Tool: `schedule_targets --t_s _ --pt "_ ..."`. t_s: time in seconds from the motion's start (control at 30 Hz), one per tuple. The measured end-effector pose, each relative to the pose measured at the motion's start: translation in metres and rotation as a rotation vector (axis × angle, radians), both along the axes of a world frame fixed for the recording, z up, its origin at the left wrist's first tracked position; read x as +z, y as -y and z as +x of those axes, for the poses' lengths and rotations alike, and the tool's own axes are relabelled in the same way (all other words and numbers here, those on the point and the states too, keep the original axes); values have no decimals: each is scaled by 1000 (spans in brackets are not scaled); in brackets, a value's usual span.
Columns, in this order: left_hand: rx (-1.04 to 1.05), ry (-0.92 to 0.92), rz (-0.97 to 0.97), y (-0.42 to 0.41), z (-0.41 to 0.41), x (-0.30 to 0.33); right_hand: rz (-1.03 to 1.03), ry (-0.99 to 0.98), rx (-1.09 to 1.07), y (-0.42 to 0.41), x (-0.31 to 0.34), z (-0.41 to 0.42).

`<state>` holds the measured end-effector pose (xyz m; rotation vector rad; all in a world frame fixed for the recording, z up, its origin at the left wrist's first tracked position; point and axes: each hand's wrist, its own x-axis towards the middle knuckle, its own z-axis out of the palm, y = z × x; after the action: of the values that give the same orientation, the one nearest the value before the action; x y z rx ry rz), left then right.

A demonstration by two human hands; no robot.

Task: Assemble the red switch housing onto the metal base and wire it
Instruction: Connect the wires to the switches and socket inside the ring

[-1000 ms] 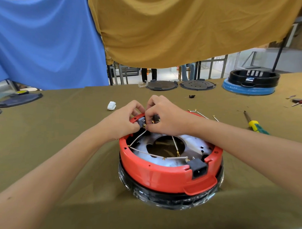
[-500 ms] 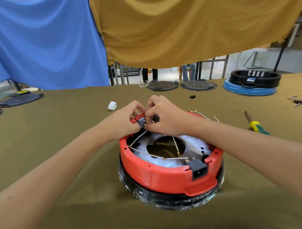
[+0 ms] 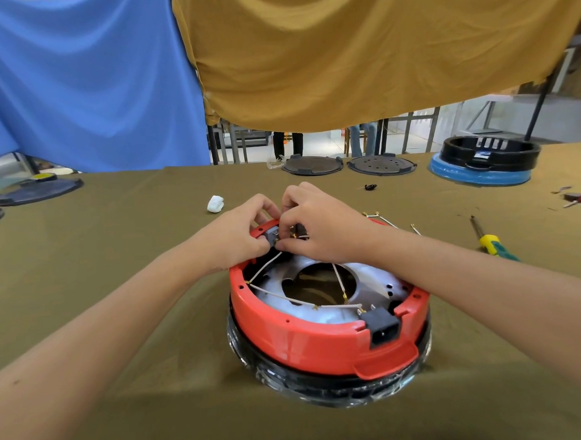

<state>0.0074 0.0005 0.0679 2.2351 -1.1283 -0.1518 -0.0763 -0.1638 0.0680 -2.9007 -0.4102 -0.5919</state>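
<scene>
Hands meet at the far rim of the red switch housing [image 3: 306, 337] seated on the metal base [image 3: 367, 283] mid-counter, left hand [image 3: 237, 235] gripping the switch block [image 3: 272, 234], right hand [image 3: 319, 225] pinching a wire end just beside it.

- Red housing [image 3: 306, 337], a round ring with a black socket [image 3: 384, 326] on the side away from the fingers, sits on the metal base [image 3: 377, 279].
- Base: a shiny plate with a round centre hole, just below the fingers.
- White wires [image 3: 278, 296] cross the plate; one runs up to the fingertips [image 3: 283, 243].
- Small grey switch [image 3: 271, 235] at the far rim, pinched between fingers of both hands.
</scene>
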Motion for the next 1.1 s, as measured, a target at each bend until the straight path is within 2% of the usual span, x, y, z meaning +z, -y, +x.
schedule_targets --t_s 0.13,0.4,0.47,0.6,0.77,0.97,1.1 --pt "-6 -2 -10 1 1 -1 80 0 18 4 2 -1" --pt "-7 -3 -34 0 1 -2 -8 31 -40 3 -3 3" --pt "-15 -6 -30 0 0 -1 82 13 -34 5 0 3" --pt "-23 -16 -20 -3 -1 0 302 124 -107 16 6 4" --pt "-23 39 0 0 0 1 264 -93 -154 26 2 3" --pt "-36 62 20 0 3 2 331 -117 -152 29 4 5" --pt "-55 115 53 -1 5 5 226 -150 -153 26 12 10"
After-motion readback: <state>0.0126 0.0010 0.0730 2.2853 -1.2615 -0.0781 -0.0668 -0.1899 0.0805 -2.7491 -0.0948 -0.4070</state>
